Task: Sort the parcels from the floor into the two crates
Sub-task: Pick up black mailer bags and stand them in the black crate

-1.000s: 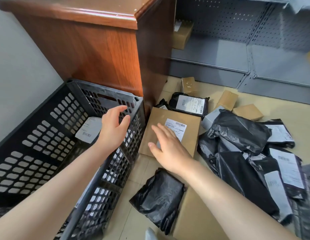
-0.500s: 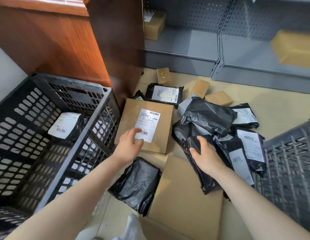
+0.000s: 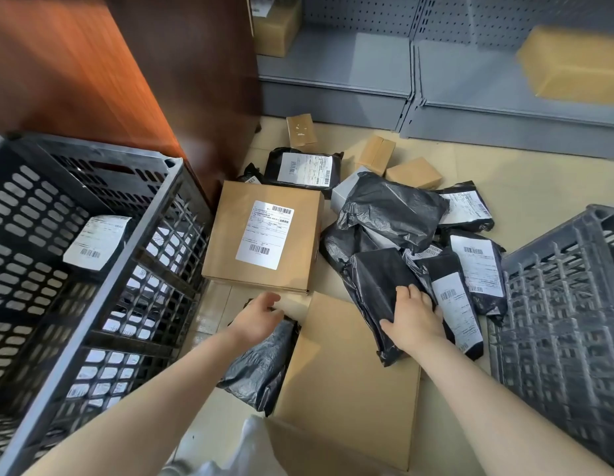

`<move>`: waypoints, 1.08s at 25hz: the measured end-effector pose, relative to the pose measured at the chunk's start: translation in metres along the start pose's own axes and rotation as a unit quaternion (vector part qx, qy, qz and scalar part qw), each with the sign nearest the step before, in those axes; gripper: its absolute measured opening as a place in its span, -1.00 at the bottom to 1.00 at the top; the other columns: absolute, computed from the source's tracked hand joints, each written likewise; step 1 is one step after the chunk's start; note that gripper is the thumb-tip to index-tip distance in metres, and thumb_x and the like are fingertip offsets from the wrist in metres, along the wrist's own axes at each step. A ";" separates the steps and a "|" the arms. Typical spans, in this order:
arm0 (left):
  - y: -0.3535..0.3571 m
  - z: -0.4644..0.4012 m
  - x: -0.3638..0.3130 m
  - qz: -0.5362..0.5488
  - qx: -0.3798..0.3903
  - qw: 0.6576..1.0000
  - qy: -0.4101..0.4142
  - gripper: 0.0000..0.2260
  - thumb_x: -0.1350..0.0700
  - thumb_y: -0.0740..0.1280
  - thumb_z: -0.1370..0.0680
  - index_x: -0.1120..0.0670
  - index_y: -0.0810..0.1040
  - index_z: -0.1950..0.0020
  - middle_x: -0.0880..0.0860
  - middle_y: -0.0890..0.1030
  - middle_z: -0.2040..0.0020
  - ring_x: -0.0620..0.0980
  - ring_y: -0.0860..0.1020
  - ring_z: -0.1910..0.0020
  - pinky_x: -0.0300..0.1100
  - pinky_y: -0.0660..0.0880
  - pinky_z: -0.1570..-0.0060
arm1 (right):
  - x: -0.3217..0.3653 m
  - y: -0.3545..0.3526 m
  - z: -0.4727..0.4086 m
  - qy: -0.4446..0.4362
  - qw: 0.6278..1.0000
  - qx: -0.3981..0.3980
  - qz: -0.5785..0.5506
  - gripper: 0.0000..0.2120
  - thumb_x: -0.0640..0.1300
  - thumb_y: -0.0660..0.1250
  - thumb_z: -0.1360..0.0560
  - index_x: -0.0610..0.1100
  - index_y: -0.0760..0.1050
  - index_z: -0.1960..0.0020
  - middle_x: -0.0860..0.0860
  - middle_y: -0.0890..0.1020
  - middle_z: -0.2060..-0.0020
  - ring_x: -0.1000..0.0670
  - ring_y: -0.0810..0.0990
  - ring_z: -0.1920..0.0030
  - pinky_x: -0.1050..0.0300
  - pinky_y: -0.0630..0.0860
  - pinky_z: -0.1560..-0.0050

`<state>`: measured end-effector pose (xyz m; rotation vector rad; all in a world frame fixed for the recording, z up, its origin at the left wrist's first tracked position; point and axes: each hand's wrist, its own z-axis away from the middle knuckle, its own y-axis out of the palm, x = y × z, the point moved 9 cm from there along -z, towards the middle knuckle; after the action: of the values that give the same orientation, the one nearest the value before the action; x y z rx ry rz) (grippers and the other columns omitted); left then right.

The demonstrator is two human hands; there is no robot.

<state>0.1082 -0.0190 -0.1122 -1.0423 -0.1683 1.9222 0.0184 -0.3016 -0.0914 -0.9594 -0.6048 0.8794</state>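
Beige floor (image 3: 539,187) in front of me holds 2 black slatted crates, one at left (image 3: 92,269) and one at right (image 3: 566,304), with a heap of black parcel bags (image 3: 395,211) and cardboard boxes (image 3: 264,242) between them.

Two black crates (image 3: 92,269) (image 3: 566,321), seven cardboard boxes (image 3: 264,242), roughly nine black poly-bag parcels (image 3: 391,207), two hands (image 3: 413,317).

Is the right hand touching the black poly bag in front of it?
Touching. The head view shows the right hand lying on the black poly bag, fingers curled over its edge, with no gap.
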 end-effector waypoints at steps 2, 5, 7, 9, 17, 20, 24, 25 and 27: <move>0.001 0.002 -0.001 0.002 0.004 1.000 0.000 -0.60 0.10 0.19 -0.61 0.07 0.32 -0.46 0.02 0.41 -0.43 -0.06 0.42 -0.18 -0.21 0.33 -0.13 | 0.003 -0.002 0.002 -0.007 1.000 -0.024 -0.001 -0.57 0.08 0.30 -0.55 -0.11 0.27 -0.29 -0.07 0.37 -0.38 -0.12 0.35 -0.36 -0.15 0.41 -0.28; 0.005 0.003 -0.003 0.009 0.008 1.000 0.004 -0.61 0.11 0.19 -0.61 0.06 0.33 -0.45 0.01 0.41 -0.42 -0.06 0.42 -0.18 -0.24 0.31 -0.09 | 0.010 -0.011 0.006 -0.044 0.996 -0.070 0.025 -0.73 0.04 0.20 -0.61 -0.12 0.32 -0.18 -0.07 0.48 -0.23 -0.12 0.48 -0.22 -0.01 0.50 0.02; 0.008 0.004 -0.004 0.011 0.014 1.000 0.006 -0.61 0.11 0.19 -0.60 0.06 0.34 -0.44 0.01 0.41 -0.41 -0.06 0.44 -0.18 -0.25 0.34 -0.02 | 0.013 -0.017 0.009 -0.066 0.994 -0.089 0.012 -0.80 -0.01 0.14 -0.63 -0.13 0.35 -0.14 -0.08 0.52 -0.15 -0.13 0.52 -0.14 0.06 0.40 0.19; 0.010 0.004 -0.005 0.006 0.022 1.000 0.011 -0.61 0.11 0.19 -0.60 0.06 0.35 -0.44 0.01 0.41 -0.42 -0.04 0.44 -0.22 -0.24 0.36 -0.08 | 0.015 -0.027 0.014 -0.071 0.992 -0.107 0.002 -0.84 -0.05 0.11 -0.64 -0.13 0.35 -0.10 -0.07 0.57 -0.05 -0.16 0.58 -0.04 0.08 0.32 0.26; 0.008 0.008 -0.039 0.073 0.026 0.997 0.024 -0.67 -0.06 0.17 -0.62 0.01 0.44 -0.35 0.00 0.52 -0.25 0.01 0.46 -0.23 -0.14 0.35 -0.23 | -0.010 -0.058 0.020 0.048 0.925 -0.183 -0.330 -0.92 -0.12 0.17 -0.64 -0.09 0.41 -0.08 -0.10 0.60 0.19 -0.21 0.56 0.17 -0.01 0.46 0.22; 0.022 0.014 -0.043 0.284 0.056 0.956 -0.038 -0.67 -0.04 0.22 -0.60 0.07 0.47 -0.31 0.08 0.57 -0.26 0.06 0.51 -0.24 -0.13 0.46 -0.21 | -0.015 -0.038 0.016 0.131 0.831 -0.116 -0.528 -0.65 -0.24 0.17 -0.64 -0.09 0.45 -0.40 -0.07 0.58 -0.23 -0.12 0.54 -0.22 -0.01 0.48 -0.22; 0.039 0.023 -0.050 0.335 0.113 0.934 -0.053 -0.58 -0.12 0.20 -0.62 0.06 0.42 -0.40 0.04 0.57 -0.27 0.04 0.54 -0.23 -0.12 0.47 -0.22 | 0.003 -0.025 0.018 0.171 0.683 -0.020 -0.709 -0.59 -0.42 0.11 -0.59 -0.08 0.53 -0.28 -0.12 0.64 -0.15 -0.12 0.64 -0.11 -0.11 0.58 -0.16; 0.041 0.025 -0.052 0.344 0.127 0.929 -0.054 -0.58 -0.16 0.21 -0.61 0.03 0.44 -0.39 0.02 0.58 -0.25 0.04 0.55 -0.22 -0.10 0.48 -0.24 | 0.011 -0.027 0.020 0.160 0.662 0.002 -0.732 -0.57 -0.47 0.09 -0.57 -0.10 0.55 -0.22 -0.15 0.67 -0.07 -0.15 0.67 -0.03 -0.09 0.62 -0.07; 0.043 0.033 -0.057 0.394 0.153 0.904 -0.061 -0.64 -0.19 0.26 -0.57 -0.06 0.50 -0.30 0.00 0.61 -0.21 0.06 0.57 -0.20 -0.01 0.50 -0.24 | 0.030 -0.030 0.021 0.124 0.641 0.044 -0.756 -0.51 -0.55 0.04 -0.49 -0.20 0.51 -0.25 -0.22 0.67 -0.04 -0.20 0.68 -0.02 -0.05 0.63 0.07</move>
<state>0.0688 -0.0787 -0.0787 -0.8300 0.5601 2.6236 0.0289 -0.2759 -0.0535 -0.1880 -0.8415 -0.7472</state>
